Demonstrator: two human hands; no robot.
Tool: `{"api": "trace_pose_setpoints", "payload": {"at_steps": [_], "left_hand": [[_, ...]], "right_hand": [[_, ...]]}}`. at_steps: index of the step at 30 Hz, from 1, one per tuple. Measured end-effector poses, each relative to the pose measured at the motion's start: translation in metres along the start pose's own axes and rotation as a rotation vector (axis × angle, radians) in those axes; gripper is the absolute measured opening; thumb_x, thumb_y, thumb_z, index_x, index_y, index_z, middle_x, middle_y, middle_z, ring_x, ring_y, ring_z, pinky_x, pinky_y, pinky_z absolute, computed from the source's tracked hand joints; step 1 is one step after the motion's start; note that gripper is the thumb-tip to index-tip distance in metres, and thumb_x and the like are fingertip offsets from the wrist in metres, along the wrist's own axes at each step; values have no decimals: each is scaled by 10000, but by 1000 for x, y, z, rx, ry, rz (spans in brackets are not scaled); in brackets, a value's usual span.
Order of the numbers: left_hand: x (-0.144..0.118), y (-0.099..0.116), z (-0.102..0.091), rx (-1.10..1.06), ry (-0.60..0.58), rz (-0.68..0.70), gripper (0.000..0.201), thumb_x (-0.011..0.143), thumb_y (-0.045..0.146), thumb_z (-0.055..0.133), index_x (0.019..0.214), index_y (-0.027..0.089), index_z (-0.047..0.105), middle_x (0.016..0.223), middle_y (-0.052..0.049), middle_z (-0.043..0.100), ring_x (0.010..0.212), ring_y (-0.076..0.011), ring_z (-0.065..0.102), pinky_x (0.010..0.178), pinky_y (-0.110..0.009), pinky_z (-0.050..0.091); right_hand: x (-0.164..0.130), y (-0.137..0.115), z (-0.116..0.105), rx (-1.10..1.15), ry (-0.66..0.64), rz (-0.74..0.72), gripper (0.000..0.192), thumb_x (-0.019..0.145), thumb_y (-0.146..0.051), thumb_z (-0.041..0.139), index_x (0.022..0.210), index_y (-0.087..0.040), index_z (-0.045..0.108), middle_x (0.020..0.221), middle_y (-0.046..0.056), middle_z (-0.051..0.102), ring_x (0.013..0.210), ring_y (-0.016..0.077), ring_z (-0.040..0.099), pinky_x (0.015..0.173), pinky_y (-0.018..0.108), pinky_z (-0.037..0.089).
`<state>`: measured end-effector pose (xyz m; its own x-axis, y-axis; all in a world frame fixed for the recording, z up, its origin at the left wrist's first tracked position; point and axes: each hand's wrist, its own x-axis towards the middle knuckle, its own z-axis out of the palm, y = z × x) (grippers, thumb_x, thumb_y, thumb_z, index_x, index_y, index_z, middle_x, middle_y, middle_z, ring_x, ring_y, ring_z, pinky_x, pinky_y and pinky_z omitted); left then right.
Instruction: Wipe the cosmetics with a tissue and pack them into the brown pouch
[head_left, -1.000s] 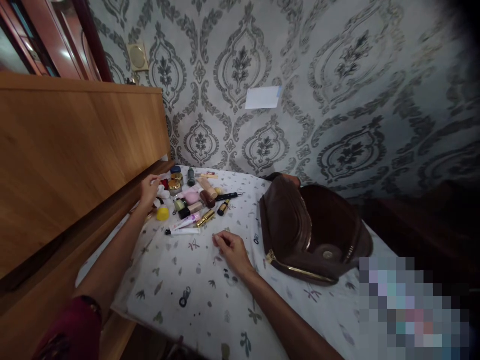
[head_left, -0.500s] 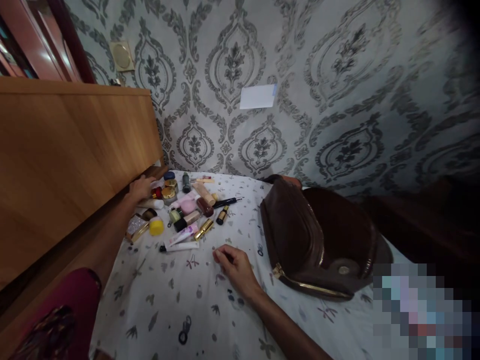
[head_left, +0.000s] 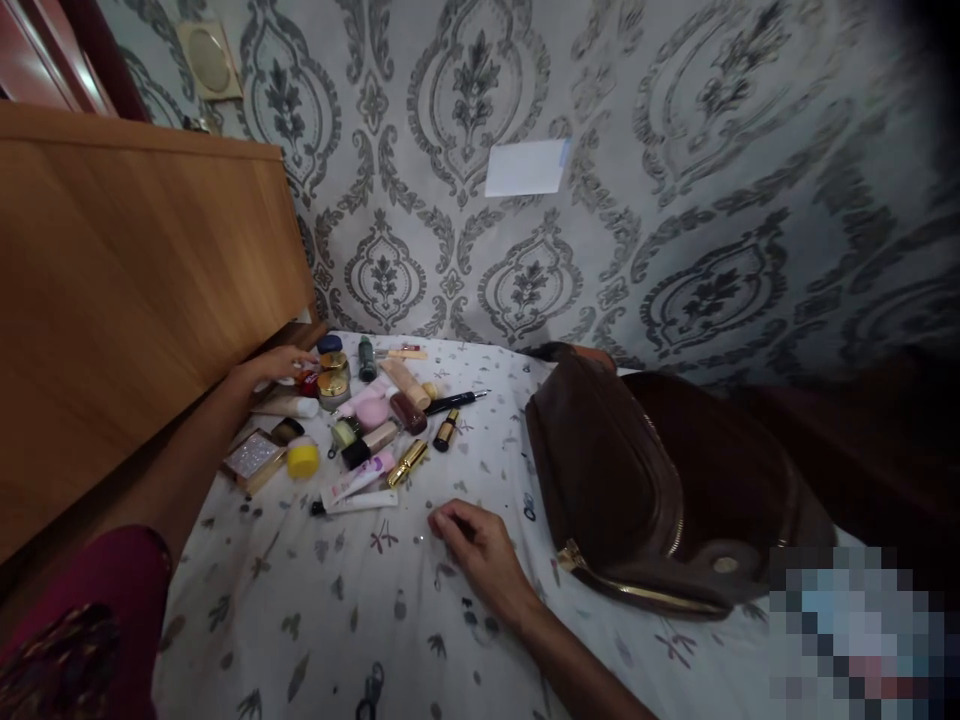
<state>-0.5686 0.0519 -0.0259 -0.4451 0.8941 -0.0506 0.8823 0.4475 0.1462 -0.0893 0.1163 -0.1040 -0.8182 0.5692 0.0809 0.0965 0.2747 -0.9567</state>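
A patterned wall [head_left: 675, 200] is seen behind, with a wooden panel [head_left: 127, 280] along the left. A bed sheet [head_left: 360, 600], white with small prints, is spread over the surface below. A brown bag [head_left: 637, 480] is laid on the sheet at right, unzipped, close to the wall.

A cluster of cosmetics [head_left: 360, 420] is scattered at the sheet's far left corner, well apart from the bag. Within it are noted a glitter case [head_left: 253, 457], a white tube [head_left: 358, 502], a black pen [head_left: 454, 402], a gold lipstick [head_left: 409, 462] and a yellow cap [head_left: 303, 458].

The left hand [head_left: 276, 365] is extended to the cluster's far edge, fingers stretched and loosely parted, at a gold-lidded jar [head_left: 332, 385]; whether anything is gripped cannot be told. The right hand [head_left: 480, 545] is rested on the sheet between cluster and bag, fingers curled under, nothing seen held.
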Motion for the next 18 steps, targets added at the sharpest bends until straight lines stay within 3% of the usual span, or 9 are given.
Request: {"api": "trace_pose_setpoints", "payload": {"at_steps": [4, 10, 15, 18], "left_hand": [[-9, -3, 8, 41, -1, -58, 532, 729, 276, 605, 1248, 172, 656, 1145, -89, 704, 1071, -251, 633, 897, -277, 486], [-22, -2, 16, 116, 16, -146, 664, 791, 282, 640, 1431, 196, 486, 1372, -147, 578, 1191, -307, 584, 966, -374, 462], [-12, -2, 22, 153, -24, -145, 817, 768, 280, 675, 1518, 307, 353, 1549, -121, 432, 1349, -339, 487, 1051, -412, 416], [-2, -5, 20, 162, -55, -134, 848, 766, 322, 671, 1538, 297, 319, 1578, -131, 389, 1383, -346, 452, 1070, -420, 403]], "right_hand": [[0, -2, 0, -1, -14, 16, 368, 894, -470, 495, 724, -163, 603, 623, 2, 489, 571, 123, 405, 532, 247, 314], [1, 2, 1, -2, -4, 8, 373, 889, -483, 502, 719, -167, 605, 600, -8, 470, 551, 122, 395, 520, 246, 311], [2, 0, 1, -20, 1, -6, 367, 884, -474, 496, 727, -164, 616, 634, 9, 517, 591, 133, 431, 561, 253, 337], [1, -3, 0, -41, -11, 5, 373, 886, -472, 482, 719, -161, 603, 659, 21, 541, 628, 141, 461, 596, 258, 354]]}}
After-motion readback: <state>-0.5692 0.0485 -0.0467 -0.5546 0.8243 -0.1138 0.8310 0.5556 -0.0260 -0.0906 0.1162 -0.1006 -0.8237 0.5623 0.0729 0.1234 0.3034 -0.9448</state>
